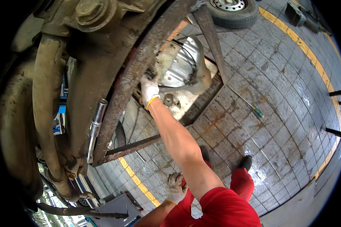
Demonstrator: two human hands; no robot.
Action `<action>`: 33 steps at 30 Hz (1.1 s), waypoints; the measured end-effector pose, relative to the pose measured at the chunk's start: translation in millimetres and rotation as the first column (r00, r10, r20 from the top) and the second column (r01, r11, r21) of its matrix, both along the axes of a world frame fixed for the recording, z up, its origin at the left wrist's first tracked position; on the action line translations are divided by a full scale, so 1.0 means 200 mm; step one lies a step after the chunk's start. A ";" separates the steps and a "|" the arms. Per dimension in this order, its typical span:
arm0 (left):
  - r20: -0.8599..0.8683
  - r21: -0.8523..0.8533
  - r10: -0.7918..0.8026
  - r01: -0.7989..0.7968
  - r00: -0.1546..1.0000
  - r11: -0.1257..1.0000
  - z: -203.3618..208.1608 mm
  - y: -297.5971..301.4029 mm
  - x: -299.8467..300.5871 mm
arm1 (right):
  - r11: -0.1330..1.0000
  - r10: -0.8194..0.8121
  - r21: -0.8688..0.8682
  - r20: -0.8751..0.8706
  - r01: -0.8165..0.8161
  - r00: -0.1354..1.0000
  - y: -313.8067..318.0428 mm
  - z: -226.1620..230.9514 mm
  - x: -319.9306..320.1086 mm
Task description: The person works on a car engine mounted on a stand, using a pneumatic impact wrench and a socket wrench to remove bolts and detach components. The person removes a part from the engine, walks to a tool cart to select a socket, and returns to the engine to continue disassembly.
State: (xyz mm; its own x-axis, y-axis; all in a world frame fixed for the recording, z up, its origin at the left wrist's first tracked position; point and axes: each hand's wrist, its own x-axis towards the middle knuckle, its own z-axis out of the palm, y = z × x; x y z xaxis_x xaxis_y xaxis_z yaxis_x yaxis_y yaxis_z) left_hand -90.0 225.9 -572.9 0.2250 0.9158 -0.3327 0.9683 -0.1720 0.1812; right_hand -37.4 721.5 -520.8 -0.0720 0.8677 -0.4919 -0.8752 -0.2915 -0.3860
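My right arm reaches forward to a low rusty stand. The white-gloved right hand (149,89) is at its left side, fingers closed beside a dark, bristly bit (150,72); whatever they grip is hidden. Close to this hand are a shiny bent sheet-metal shield (178,70), a pale fuzzy pad (165,62) and a small round metal part (168,99) on a dirty white board (180,108). My left hand (176,188), in a soiled glove, hangs low by my red trousers. Its fingers are loosely bent and apart, with nothing visible in them.
Vehicle underbody parts (45,94) fill the left. A long socket tool (96,130) rests along the rusty frame bar (140,60). On the tiled floor lie a green-handled screwdriver (258,112) and, farther off, a wheel (235,17). A grey cabinet (117,208) stands at lower left.
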 end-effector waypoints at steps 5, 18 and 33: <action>-0.010 0.152 -0.194 0.194 0.981 0.969 0.14 0.45 0.04 | 0.912 -0.345 0.187 -0.131 0.365 0.929 0.73 -0.60 -0.10; 0.025 0.093 -0.041 0.039 0.999 0.995 0.09 0.31 0.01 | 0.962 -0.270 -0.049 -0.312 0.268 0.911 0.50 -0.40 -0.15; -0.144 0.187 -0.147 0.173 0.979 0.967 0.37 0.31 0.25 | 0.973 -0.116 -0.213 -0.137 0.085 0.984 -0.55 0.26 0.53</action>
State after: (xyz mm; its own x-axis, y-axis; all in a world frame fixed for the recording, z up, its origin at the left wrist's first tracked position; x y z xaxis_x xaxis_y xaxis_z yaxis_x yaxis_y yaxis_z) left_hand -40.0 287.1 -498.5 0.3411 0.9217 -0.1849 0.9381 -0.3462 0.0050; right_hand 68.7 611.7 -469.1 -0.0749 0.7557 -0.6506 -0.9467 -0.2590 -0.1917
